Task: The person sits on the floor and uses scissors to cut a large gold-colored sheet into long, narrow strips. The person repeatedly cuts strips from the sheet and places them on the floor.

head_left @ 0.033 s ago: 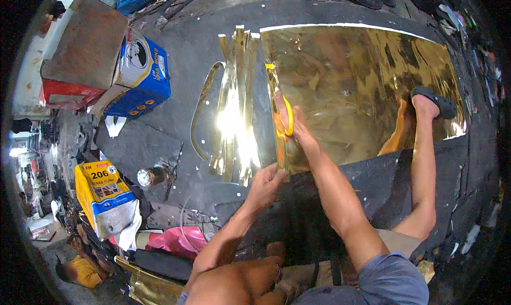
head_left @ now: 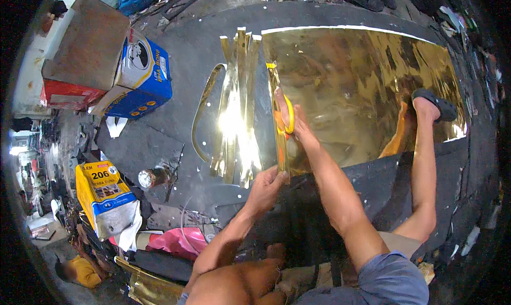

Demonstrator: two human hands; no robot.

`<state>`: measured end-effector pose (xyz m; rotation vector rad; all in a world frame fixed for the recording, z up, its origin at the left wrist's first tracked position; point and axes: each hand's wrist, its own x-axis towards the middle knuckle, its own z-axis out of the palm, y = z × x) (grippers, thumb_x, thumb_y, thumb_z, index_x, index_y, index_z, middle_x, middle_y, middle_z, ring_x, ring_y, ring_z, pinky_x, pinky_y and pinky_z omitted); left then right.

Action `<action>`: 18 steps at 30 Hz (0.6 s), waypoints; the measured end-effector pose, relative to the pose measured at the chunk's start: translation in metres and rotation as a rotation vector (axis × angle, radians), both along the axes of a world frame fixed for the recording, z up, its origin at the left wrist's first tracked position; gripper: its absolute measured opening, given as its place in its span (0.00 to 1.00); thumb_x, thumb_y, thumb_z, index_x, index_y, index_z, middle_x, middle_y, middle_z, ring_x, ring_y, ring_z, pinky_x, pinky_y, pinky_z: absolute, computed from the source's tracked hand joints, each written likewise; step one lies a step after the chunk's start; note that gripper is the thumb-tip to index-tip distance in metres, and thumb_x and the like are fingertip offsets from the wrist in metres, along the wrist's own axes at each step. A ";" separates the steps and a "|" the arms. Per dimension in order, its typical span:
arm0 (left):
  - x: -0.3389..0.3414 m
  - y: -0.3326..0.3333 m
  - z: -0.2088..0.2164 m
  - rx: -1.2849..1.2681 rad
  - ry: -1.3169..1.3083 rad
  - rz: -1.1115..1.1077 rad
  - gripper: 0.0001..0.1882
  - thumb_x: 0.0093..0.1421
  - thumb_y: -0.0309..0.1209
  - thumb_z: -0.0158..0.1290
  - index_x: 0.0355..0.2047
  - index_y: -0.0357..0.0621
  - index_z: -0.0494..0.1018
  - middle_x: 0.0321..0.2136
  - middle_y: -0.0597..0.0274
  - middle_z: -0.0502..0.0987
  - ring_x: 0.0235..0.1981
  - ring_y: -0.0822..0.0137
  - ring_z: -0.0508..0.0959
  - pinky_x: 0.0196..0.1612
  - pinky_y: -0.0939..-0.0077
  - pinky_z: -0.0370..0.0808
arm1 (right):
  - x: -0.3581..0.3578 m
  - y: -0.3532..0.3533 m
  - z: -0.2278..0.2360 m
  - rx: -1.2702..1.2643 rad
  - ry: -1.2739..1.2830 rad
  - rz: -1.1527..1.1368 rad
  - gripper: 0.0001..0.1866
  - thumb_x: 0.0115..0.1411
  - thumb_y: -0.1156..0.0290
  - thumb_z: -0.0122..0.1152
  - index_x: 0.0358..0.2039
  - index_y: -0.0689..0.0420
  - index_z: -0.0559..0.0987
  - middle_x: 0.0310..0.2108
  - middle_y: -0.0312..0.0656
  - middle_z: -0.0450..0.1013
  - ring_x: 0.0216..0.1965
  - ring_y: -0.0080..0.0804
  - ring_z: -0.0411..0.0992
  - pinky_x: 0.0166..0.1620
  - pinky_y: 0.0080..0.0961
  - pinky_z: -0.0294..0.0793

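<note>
A large shiny gold sheet (head_left: 340, 103) lies on the dark ground. Along its left edge, my right hand (head_left: 299, 125) is closed round the yellow handles of a pair of scissors (head_left: 290, 115), whose blades I cannot make out against the gold. My left hand (head_left: 264, 188) pinches the near end of a narrow gold strip (head_left: 281, 159) beside that edge. Left of the sheet lies a bundle of several gold strips (head_left: 242, 81), bright with glare. One curled strip (head_left: 197, 119) rests at the bundle's left.
Blue-and-white boxes (head_left: 141, 73) stand at the far left, with a yellow can (head_left: 104, 185) nearer. A jar (head_left: 151, 177) lies between them and me. My shoe (head_left: 439, 108) rests on the sheet's right end. Another person (head_left: 85, 268) in yellow is at the lower left.
</note>
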<state>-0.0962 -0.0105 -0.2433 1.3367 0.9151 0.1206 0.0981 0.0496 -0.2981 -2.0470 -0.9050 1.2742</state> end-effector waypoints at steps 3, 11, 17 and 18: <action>-0.001 -0.007 0.004 -0.177 -0.122 0.154 0.11 0.66 0.32 0.46 0.38 0.35 0.73 0.28 0.72 0.72 0.31 0.79 0.67 0.36 0.81 0.66 | 0.011 0.031 -0.013 0.062 -0.061 -0.040 0.28 0.60 0.49 0.46 0.56 0.52 0.64 0.19 0.54 0.72 0.20 0.51 0.73 0.26 0.43 0.73; 0.001 -0.007 0.043 -0.203 -0.102 0.123 0.12 0.66 0.33 0.46 0.34 0.35 0.73 0.27 0.73 0.71 0.31 0.79 0.67 0.37 0.82 0.67 | 0.069 0.123 -0.019 0.207 0.008 -0.188 0.48 0.55 0.27 0.34 0.29 0.68 0.77 0.18 0.55 0.72 0.23 0.43 0.74 0.29 0.40 0.71; -0.028 -0.023 0.016 0.001 0.045 0.045 0.12 0.64 0.33 0.48 0.35 0.34 0.74 0.27 0.66 0.75 0.31 0.76 0.70 0.37 0.77 0.69 | 0.087 0.159 -0.012 0.093 0.040 -0.275 0.52 0.45 0.20 0.41 0.24 0.69 0.78 0.19 0.53 0.72 0.24 0.42 0.74 0.28 0.44 0.71; -0.038 -0.027 -0.001 0.058 0.101 0.074 0.12 0.64 0.33 0.49 0.34 0.34 0.74 0.26 0.63 0.76 0.31 0.76 0.71 0.37 0.75 0.70 | 0.086 0.161 -0.013 0.110 0.101 -0.263 0.50 0.47 0.21 0.41 0.21 0.67 0.76 0.17 0.51 0.71 0.21 0.40 0.73 0.26 0.41 0.71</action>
